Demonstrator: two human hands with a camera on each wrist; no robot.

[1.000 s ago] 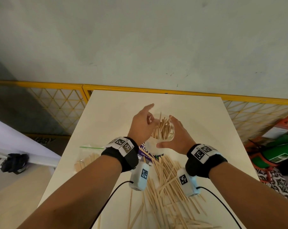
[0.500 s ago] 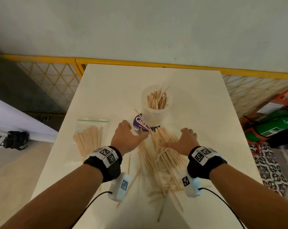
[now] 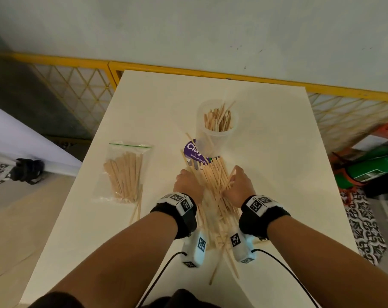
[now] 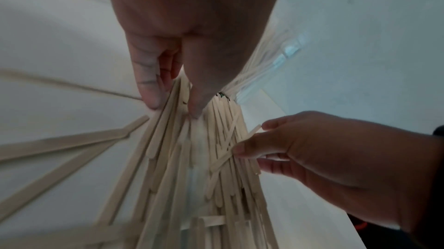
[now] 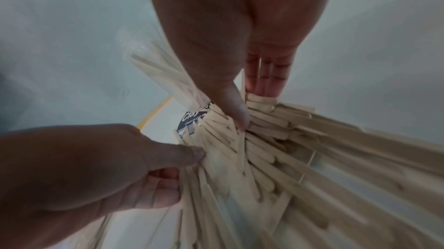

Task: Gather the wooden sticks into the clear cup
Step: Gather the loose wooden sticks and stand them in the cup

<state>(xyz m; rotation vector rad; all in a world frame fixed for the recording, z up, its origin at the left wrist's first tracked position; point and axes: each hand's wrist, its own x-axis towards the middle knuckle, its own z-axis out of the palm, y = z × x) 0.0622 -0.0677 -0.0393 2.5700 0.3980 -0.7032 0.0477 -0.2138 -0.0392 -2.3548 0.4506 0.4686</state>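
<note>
While both hands work the loose pile of wooden sticks (image 3: 213, 185), head view shows it just in front of the clear cup (image 3: 216, 130), w/ some sticks already upright inside the cup. Left hand (image 3: 187, 185) and right hand (image 3: 239, 185) flank the pile, nearer the person than the cup. A zip bag of sticks (image 3: 125, 172) lies left of the cup, a purple packet (image 3: 192, 150) at its base.

Left wrist view: left fingers (image 4: 149, 82) and thumb curl round a few sticks, pinching them; right hand (image 4: 312, 150) pinches sticks too.

Right wrist view: right thumb (image 5: 235, 108) presses sticks vs. straight fingers.

Judgement: sticks are light, stiff, smooth, so prob. slide and fan out; best gripped mid-length as a squared bundle, ends aligned.
</note>
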